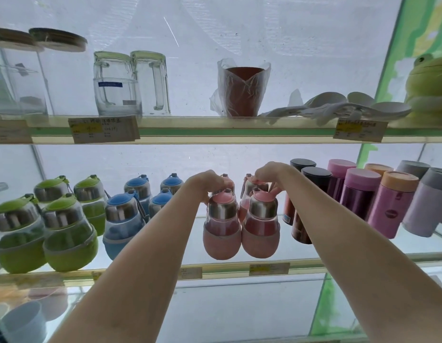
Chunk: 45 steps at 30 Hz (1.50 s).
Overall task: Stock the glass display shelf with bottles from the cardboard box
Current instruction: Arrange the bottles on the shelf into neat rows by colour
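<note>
Reaching over the front edge of the glass shelf (301, 262), I note the left hand (206, 185) curled on the rear-left pink bottle (226, 180) and the right hand (269, 173) gripping the rear-right pink bottle (252, 186). Two front pink bottles (222, 226) stand mid-shelf, touching.
</note>
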Motion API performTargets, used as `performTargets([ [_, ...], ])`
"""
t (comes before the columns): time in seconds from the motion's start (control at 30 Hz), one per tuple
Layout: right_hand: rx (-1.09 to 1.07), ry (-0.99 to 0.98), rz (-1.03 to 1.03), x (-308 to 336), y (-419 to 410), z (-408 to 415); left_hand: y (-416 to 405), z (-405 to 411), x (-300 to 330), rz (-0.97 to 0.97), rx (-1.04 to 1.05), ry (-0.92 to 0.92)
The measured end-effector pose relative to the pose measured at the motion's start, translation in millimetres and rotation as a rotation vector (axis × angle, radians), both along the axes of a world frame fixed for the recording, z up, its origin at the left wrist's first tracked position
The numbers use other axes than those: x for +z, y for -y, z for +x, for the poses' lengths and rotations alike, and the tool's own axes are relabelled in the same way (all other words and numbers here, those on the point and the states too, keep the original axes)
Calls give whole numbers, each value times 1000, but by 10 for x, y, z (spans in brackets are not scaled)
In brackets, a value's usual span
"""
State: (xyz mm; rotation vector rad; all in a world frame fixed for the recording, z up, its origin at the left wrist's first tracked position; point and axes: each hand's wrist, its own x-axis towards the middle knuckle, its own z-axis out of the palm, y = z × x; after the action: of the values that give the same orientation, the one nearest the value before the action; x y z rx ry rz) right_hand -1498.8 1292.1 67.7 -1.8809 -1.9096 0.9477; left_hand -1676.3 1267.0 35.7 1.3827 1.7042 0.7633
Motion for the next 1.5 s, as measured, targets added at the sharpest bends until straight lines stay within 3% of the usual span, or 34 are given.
performTargets([
  [0.1,-15,-199,-51,-67,22,95,47,17,5,-6,12,27],
  [0.3,13,-153,7,-160,25,141,70,21,14,-13,20,57],
  [0.47,56,14,62,-204,23,182,52,1,2,-1,29,114],
  [1.0,37,-92,61,-234,-50,203,-40,-59,-53,32,48,146],
  [1.5,128,-11,-51,-150,-3,198,-76,-49,-18,-55,46,40],
])
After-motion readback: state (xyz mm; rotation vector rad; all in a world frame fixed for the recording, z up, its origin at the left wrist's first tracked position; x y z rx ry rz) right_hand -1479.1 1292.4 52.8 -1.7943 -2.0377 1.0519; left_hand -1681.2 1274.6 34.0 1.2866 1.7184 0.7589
